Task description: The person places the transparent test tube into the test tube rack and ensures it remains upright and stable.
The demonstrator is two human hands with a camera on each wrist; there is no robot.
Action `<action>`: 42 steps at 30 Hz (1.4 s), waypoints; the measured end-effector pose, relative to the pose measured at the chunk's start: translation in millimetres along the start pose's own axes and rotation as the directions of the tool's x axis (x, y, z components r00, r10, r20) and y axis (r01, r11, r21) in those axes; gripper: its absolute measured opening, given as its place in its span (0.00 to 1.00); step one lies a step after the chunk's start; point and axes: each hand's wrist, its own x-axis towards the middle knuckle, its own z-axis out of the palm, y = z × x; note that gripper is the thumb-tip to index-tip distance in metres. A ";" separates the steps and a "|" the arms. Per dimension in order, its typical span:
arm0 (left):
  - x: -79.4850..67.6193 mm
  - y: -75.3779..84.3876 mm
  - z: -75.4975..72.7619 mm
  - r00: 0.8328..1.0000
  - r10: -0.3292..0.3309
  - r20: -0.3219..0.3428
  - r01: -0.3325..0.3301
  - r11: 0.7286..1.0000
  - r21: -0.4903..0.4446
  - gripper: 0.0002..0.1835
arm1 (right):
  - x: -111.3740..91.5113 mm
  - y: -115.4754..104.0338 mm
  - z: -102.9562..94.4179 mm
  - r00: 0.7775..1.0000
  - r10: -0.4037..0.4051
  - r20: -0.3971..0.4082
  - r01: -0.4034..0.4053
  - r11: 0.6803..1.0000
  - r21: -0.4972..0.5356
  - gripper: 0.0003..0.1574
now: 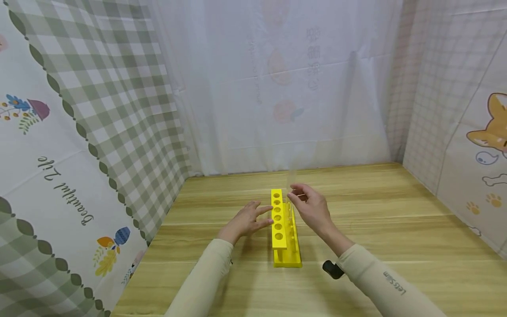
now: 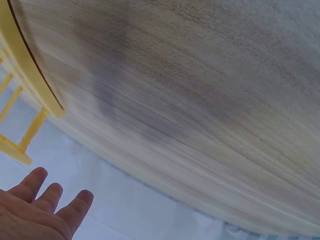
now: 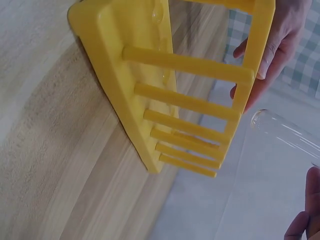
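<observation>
A yellow test tube rack (image 1: 279,226) stands on the table, with a row of round holes along its top bar and upright pegs on the base behind it. My left hand (image 1: 247,220) is at the rack's left side, fingers stretched out, a fingertip and the thumb at the top bar's edge. Above the rack's right side, my right hand (image 1: 310,207) pinches a clear glass test tube (image 3: 287,132) between fingers and thumb. In the right wrist view the tube's rounded end is near the top bar, apart from it. The holes visible from above hold no tubes.
The rack rests on a wood-grain table (image 1: 380,211). A small black object (image 1: 332,269) shows beside my right forearm, partly hidden by the sleeve. A white curtain (image 1: 237,110) hangs behind the table, and a green checked cloth (image 1: 119,88) is at the left.
</observation>
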 end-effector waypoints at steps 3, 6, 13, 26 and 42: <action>0.1 -0.1 0.3 1.000 -0.007 0.003 0.007 1.000 -0.001 0.33 | -0.7 -1.3 2.8 1.000 -0.014 0.015 0.014 1.000 0.001 0.20; 0.3 -0.2 0.6 1.000 -0.009 0.002 0.009 1.000 -0.008 0.33 | -1.0 -1.9 5.6 0.999 -0.031 0.022 0.031 1.000 -0.004 0.20; 0.3 0.2 0.5 1.000 -0.017 -0.001 0.017 1.000 -0.013 0.32 | -1.8 -4.4 11.3 0.998 -0.041 0.049 0.040 0.999 0.014 0.20; 0.7 -1.2 1.7 1.000 -0.014 0.002 0.014 1.000 -0.001 0.33 | -4.2 -4.4 17.7 0.995 -0.054 0.084 0.054 0.999 -0.001 0.18; -0.4 -0.3 0.7 1.000 -0.004 -0.006 0.004 1.000 -0.016 0.32 | -17.3 5.6 29.8 0.979 -0.109 0.173 0.129 0.986 -0.106 0.18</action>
